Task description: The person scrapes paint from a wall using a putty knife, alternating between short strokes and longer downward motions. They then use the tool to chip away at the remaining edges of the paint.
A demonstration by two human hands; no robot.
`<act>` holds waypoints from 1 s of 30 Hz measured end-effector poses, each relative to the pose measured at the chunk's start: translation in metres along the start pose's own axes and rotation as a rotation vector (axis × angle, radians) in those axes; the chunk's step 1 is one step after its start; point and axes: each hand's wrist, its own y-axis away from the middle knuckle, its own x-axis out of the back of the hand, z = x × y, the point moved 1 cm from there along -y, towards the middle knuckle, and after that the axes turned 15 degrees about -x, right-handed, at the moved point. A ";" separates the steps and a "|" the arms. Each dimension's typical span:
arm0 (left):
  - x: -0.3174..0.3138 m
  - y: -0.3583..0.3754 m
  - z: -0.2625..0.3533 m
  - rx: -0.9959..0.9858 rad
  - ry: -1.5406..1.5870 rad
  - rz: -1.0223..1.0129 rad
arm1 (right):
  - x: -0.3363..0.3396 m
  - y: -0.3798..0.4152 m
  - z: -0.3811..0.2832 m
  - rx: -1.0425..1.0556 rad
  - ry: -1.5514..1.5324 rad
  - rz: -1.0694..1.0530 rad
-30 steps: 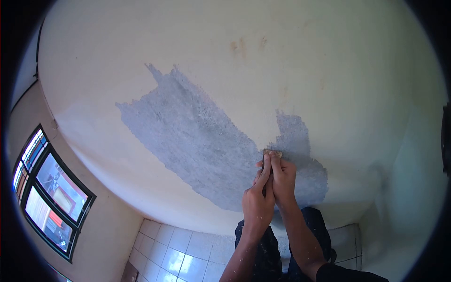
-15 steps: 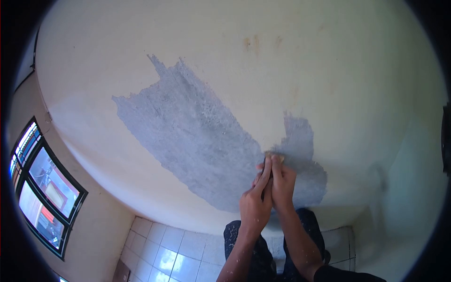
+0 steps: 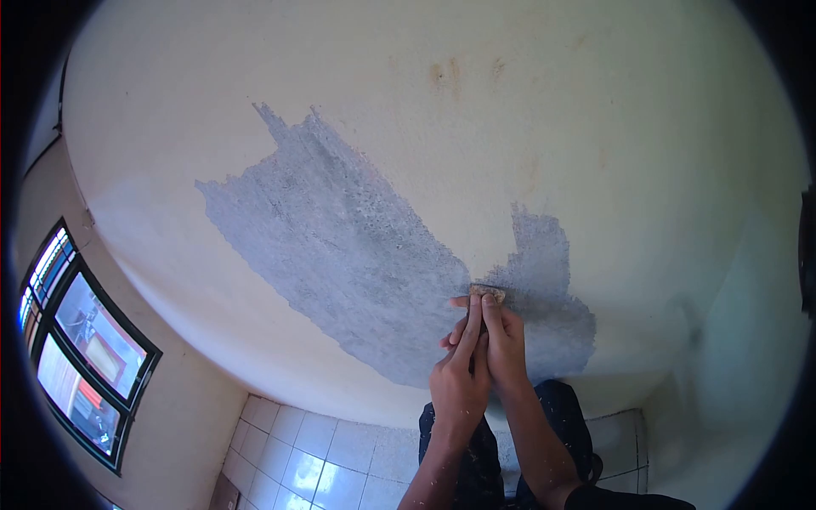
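Observation:
Both hands are closed together on a scraper (image 3: 487, 292), whose short, crusted blade shows just beyond my fingertips. The blade lies against the wall (image 3: 408, 110) at the edge between cream paint and a bare grey patch (image 3: 331, 246). My left hand (image 3: 460, 378) wraps the handle from the left, its index finger stretched toward the blade. My right hand (image 3: 505, 344) grips from the right with fingers pressed near the blade. Most of the handle is hidden by the hands. Pale flecks dot both forearms.
Below the wall is a white tiled floor (image 3: 336, 459), with my dark-trousered legs (image 3: 557, 425) close to the wall. A dark-framed window (image 3: 93, 340) is in the side wall at left. Another wall (image 3: 748, 340) meets this one at right.
Both hands and the scraper have moved a little down the wall, and more of the blade shows now. The view has shifted slightly.

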 end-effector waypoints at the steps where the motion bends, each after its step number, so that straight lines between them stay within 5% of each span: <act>1: 0.001 -0.001 0.001 -0.007 -0.012 -0.003 | -0.002 0.002 -0.002 0.007 0.006 0.008; 30: 0.010 -0.004 0.004 0.018 0.018 -0.037 | -0.007 -0.006 -0.004 0.063 0.011 0.087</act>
